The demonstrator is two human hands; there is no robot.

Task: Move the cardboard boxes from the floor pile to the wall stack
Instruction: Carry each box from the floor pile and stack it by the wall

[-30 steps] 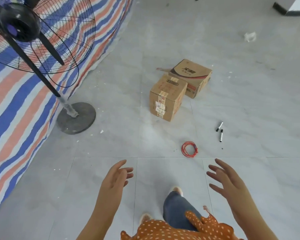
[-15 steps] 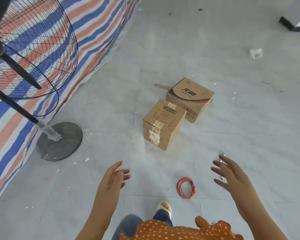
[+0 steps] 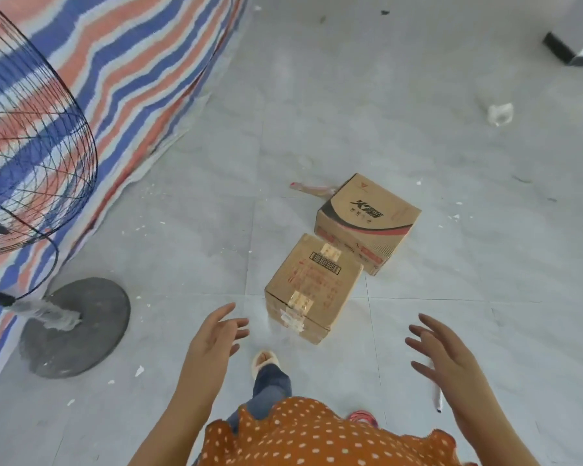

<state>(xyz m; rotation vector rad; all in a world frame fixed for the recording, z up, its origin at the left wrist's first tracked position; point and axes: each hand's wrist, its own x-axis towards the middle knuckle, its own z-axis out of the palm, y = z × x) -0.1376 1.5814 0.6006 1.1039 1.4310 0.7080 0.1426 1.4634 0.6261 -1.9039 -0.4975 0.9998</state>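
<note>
Grey floor point(image 3: 367, 105), fan point(image 3: 31, 136) cropped, marker point(image 3: 438, 396) half-hidden

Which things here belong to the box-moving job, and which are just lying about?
Job: plain cardboard box; printed cardboard box; left hand and right hand, both empty.

Lying about: standing fan; striped tarp; marker pen; red wire coil.

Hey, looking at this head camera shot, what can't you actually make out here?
- Wall stack: not in the head view at all.
- Red coil: mostly hidden by the orange dotted top.
- Fan: cut off by the left edge.
- Taped box label print: too small to read.
- Branded box: far sides face away.
</note>
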